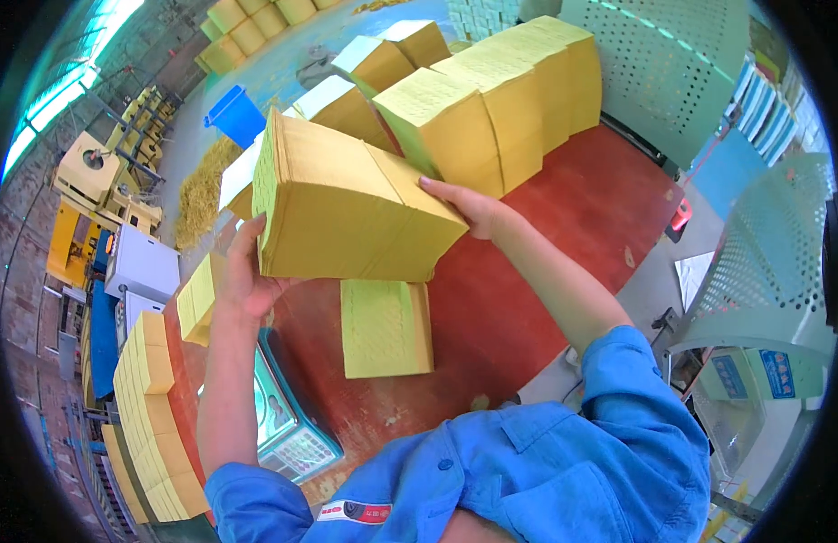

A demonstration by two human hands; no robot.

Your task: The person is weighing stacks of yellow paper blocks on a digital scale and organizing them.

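Between my two hands is a thick stack of yellow paper (347, 199), tilted and raised over the red table (582, 217). My left hand (249, 276) grips its left end, with the thumb up along the side and the fingers partly hidden below. On the right end, my right hand (473, 206) presses with its thumb on top; the other fingers are hidden behind the paper. Under the held stack, a smaller block of yellow paper (386, 328) sits on the table. A digital scale (288, 425) stands by my left forearm.
Tall yellow paper stacks (500, 109) line the table's far side. More paper bundles (152, 416) stand along the left edge. A blue bin (235, 116) and a straw-coloured heap of scraps (204, 185) are on the floor beyond. Perforated green machine guards (663, 72) rise at the right.
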